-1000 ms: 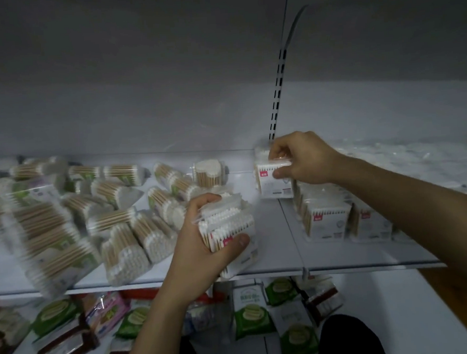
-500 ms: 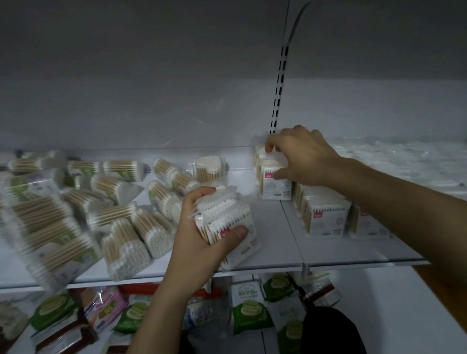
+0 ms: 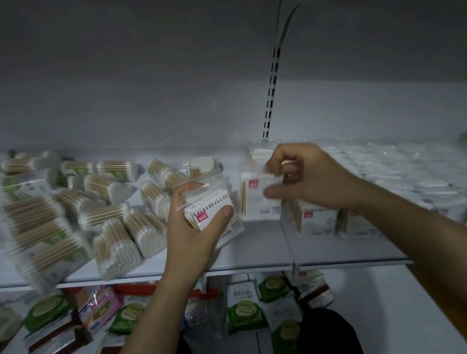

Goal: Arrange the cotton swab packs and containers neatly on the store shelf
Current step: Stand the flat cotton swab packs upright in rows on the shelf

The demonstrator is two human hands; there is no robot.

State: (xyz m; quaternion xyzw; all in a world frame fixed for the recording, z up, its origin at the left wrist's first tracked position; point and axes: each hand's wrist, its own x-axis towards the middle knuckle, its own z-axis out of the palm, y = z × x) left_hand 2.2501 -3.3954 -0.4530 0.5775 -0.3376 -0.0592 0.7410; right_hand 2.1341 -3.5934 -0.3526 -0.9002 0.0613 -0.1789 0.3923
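Note:
My left hand (image 3: 194, 231) grips a small stack of flat cotton swab packs (image 3: 211, 209) with red labels, held just above the white shelf (image 3: 259, 253). My right hand (image 3: 306, 179) pinches the top edge of another red-label swab pack (image 3: 257, 202) standing upright on the shelf, right of the held stack. More upright red-label packs (image 3: 318, 218) stand in a row under my right forearm. A loose jumble of clear bags of wooden-stick swabs (image 3: 109, 220) covers the left half of the shelf.
A round swab container (image 3: 203, 165) lies near the back wall. Pale wrapped goods (image 3: 406, 166) fill the far right of the shelf. The lower shelf holds green and pink packets (image 3: 243, 310). A slotted upright (image 3: 271, 92) runs up the back panel.
My right hand drew back from the rear of the shelf and now pinches an upright pack nearer the front. My left hand lifted its stack slightly toward it.

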